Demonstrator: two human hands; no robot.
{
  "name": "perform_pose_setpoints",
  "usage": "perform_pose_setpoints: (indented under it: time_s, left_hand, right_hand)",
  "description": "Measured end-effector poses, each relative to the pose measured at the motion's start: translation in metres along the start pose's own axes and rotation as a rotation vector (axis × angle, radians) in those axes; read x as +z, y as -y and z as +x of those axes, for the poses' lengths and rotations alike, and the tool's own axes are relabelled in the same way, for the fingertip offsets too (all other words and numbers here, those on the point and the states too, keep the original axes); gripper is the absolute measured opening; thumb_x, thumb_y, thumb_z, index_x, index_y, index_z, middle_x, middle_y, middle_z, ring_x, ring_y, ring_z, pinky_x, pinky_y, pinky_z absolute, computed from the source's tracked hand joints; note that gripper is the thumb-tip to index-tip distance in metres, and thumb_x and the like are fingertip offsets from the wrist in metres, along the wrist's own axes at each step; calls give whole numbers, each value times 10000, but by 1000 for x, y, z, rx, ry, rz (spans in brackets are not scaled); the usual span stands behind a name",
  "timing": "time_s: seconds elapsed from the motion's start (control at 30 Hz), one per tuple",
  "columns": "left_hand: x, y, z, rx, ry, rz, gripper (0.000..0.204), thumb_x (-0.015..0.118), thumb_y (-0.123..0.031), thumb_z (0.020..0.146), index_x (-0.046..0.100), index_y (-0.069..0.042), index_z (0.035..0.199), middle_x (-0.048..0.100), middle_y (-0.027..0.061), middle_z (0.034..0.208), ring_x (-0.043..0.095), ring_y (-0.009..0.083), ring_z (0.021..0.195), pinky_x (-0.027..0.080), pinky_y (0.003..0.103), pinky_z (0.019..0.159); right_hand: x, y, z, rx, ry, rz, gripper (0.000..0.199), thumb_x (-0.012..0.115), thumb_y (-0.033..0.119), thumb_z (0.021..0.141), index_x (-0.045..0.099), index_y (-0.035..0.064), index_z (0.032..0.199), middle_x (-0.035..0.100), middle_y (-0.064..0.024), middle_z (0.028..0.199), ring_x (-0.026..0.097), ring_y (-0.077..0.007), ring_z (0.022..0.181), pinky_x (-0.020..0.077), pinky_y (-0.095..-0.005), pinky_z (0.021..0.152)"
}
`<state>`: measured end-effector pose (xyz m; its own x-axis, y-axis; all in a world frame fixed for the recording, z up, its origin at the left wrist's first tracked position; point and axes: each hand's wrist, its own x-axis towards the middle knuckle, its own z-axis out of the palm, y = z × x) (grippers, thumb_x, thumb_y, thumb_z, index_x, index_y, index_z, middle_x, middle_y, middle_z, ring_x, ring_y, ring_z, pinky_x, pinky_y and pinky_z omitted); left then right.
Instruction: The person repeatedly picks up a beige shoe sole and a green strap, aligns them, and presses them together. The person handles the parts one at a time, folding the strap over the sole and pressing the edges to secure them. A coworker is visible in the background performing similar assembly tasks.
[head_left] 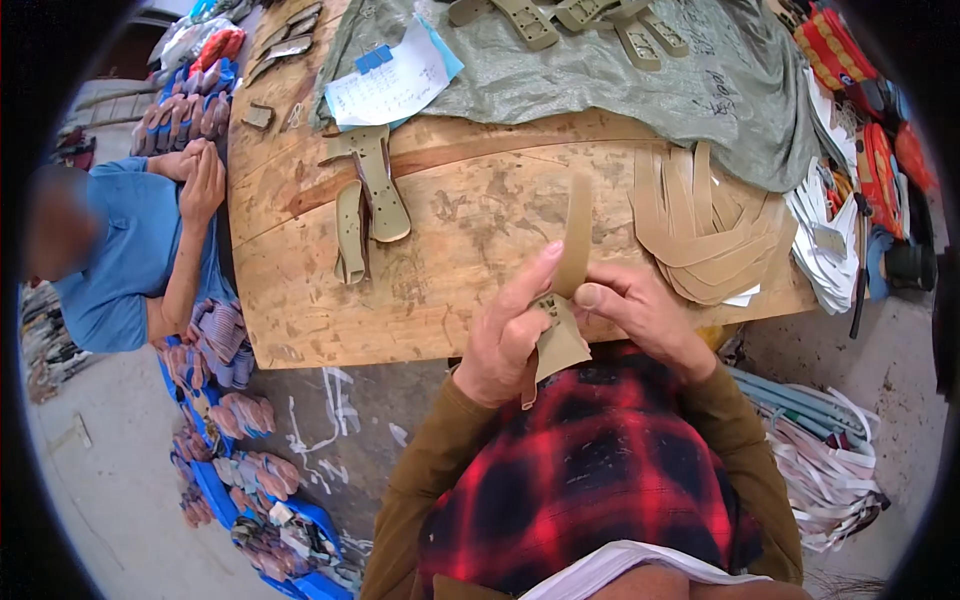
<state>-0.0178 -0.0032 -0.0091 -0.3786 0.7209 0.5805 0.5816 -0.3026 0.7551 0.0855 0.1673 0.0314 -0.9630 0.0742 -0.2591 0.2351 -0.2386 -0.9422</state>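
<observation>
My left hand point(505, 325) is closed on an olive perforated piece point(562, 350), which looks like part of a shoe upper, just over the table's near edge. A long tan strip point(574, 235) stands up from it, its upper end blurred. Beside it, my right hand point(640, 308) is closed, thumb and fingers pinching at the foot of the strip. Exactly where strip and piece meet is partly hidden by the fingers. Right of my hands lies a pile of curved tan strips point(715, 265). Two similar olive perforated pieces point(382, 195) rest on the table to the left.
The wooden table point(480, 210) carries a grey-green sheet point(590, 90) with more olive pieces, and a written paper point(400, 90). At the left sits a person in blue point(130, 235), hands together. Bundled shoe parts point(265, 475) and pale straps point(825, 490) lie beside the table.
</observation>
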Motion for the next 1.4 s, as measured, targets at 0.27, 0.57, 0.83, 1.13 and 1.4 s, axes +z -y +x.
perform_pose_setpoints:
  time_s: [0.27,0.57,0.83,1.13,1.4]
  left_hand:
    - [-6,-4,-10,-132,-17,157,364,745,-62,823,441,-33,1020,345,345,1449,457,481,1298,553,468,919]
    - [-1,1,-18,-136,10,134,395,726,63,781,392,-26,973,347,381,1440,549,484,1203,564,447,878]
    - [11,4,-15,-146,-27,284,340,705,37,804,417,-23,974,569,322,1259,671,384,1000,574,382,789]
    - [16,1,-9,-205,-11,339,325,705,42,779,500,-42,1017,668,151,1023,677,327,871,546,370,692]
    - [8,-9,-14,-776,91,184,237,656,-163,904,534,-23,1052,640,148,989,641,330,844,518,375,697]
  right_hand:
    - [8,-1,2,-125,-206,-197,215,567,114,972,647,-38,1101,694,-70,928,629,-125,832,496,-266,774]
    - [21,-11,2,-239,-273,-269,176,541,62,969,633,-46,1072,684,-92,905,624,-123,802,498,-283,726]
    - [30,-6,-9,-227,-360,-242,185,527,51,975,652,-38,1078,669,-65,879,604,-99,792,487,-255,713]
    - [29,2,-20,-227,-408,-209,217,495,79,991,662,-36,1069,675,-61,909,584,-91,767,467,-241,722]
    - [16,24,-21,-273,-565,44,254,500,139,1007,674,-22,1099,640,-65,941,593,-137,770,495,-277,753]
